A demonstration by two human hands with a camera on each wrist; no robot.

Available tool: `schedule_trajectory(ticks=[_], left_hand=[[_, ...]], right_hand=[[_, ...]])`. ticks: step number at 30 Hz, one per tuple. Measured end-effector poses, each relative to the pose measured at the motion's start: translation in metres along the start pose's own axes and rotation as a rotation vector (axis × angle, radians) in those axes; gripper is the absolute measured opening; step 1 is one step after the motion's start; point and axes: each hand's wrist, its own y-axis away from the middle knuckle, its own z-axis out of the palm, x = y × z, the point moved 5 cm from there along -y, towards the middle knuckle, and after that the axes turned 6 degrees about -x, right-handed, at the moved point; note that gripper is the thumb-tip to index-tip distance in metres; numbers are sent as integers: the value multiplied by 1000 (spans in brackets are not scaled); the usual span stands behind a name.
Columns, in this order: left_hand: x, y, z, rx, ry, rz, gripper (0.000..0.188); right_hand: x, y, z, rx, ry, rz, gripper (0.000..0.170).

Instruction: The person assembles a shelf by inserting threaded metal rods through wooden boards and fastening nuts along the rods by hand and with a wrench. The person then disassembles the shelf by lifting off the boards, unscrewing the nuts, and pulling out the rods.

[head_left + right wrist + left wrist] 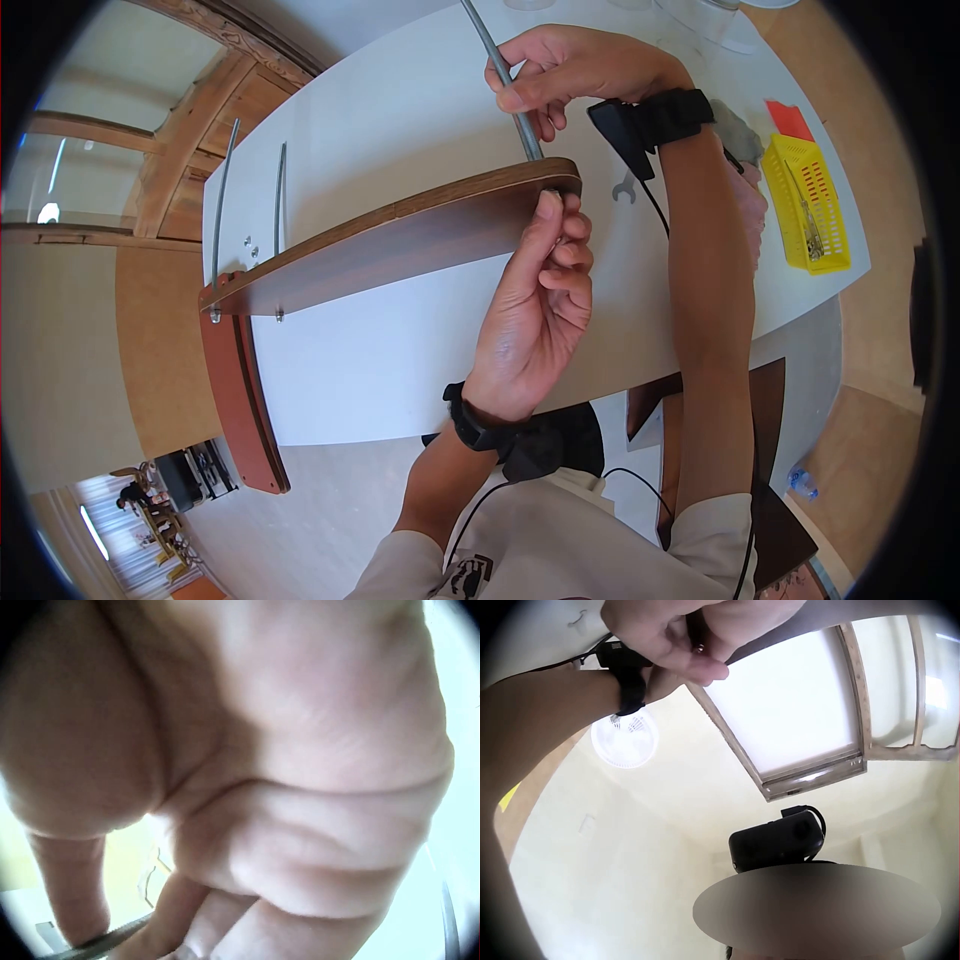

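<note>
A brown wooden board (400, 225) stretches across the white table, thin metal rods (280, 200) standing through its far end with nuts (280, 316) below. At its near end my right hand (580, 70) pinches another metal rod (490, 45) between thumb and fingers, just above the board. The same rod (112, 941) crosses the fingertips in the right wrist view. Under that end, my left hand (530, 310) has thumb and curled fingers on a small metal nut (698, 649), mostly hidden by the fingers.
A wrench (624, 188) lies on the table (360, 370) near the right forearm. Further right are a yellow basket (840, 255) and a red piece (790, 118). Loose metal parts (250, 247) lie beyond the board. A reddish-brown board (245, 400) lies at the left edge.
</note>
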Motion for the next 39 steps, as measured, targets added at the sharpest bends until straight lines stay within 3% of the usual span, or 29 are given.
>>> schedule_trajectory(ticks=[6,13,16,18,27,31,37,39], left_hand=[[-1,3,15,39,6,-83,37],[2,3,0,72,43,-19,39],[4,3,-1,118,-88,16,41],[4,3,4,93,-199,-57,41],[0,3,3,48,9,-46,34],[1,4,2,100,-28,-13,30],[11,3,1,193,-357,72,30],[15,4,-2,209,-510,-9,41]], right_hand=[[4,-3,-1,73,-27,14,38],[3,-2,-3,109,-21,56,41],[4,-5,-3,90,-11,60,41],[4,-5,-3,91,-5,61,40],[3,-4,-3,96,-1,60,40],[4,-4,-3,93,17,56,40],[4,-4,-4,59,-4,29,39],[3,-4,-4,58,-24,55,37]])
